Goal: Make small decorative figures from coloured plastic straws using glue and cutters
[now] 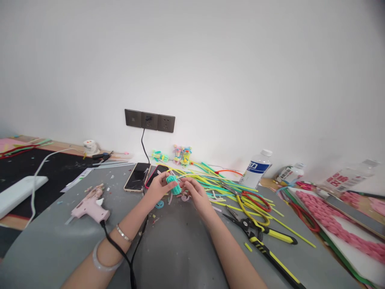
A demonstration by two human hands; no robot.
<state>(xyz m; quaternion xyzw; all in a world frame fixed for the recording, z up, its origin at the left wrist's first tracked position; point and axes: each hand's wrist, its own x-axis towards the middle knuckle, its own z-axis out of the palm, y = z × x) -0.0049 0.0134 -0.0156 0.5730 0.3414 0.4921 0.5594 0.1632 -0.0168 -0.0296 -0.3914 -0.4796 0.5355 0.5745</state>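
Teal chenille piece [173, 184], ribbed and thickly bundled, sits between my hands just above the middle of the gray desk [177, 253], nearer its far edge than the near one. My left hand [160, 188] grips it, thumb across its front and fingers behind. My right hand [197, 194] is just beside it, fingers bent and drawn narrow toward its right side; I cannot tell whether they pinch anything.

As I judge it, this piece is partway made: the bundled body has a definite shape, but I see none of the mixed colors and small attached parts of the figures by the wall. Two upright figures [182, 155] and a green-and-yellow figure [160, 155] lying to their left, all at the far edge, look complete or nearly so. How much shaping or joining the teal one lacks, I cannot tell.

Plenty of material is unused: long chenille stems [207, 180] spread toward the right side of the desk, under the yellow-handled scissors [263, 221]. Black-and-yellow pliers [247, 226] lie open toward the near right corner. On the left side, the pink glue gun [92, 208] rests on its side, out of my hands. A blue coil [159, 204] lies loose just below my left hand.
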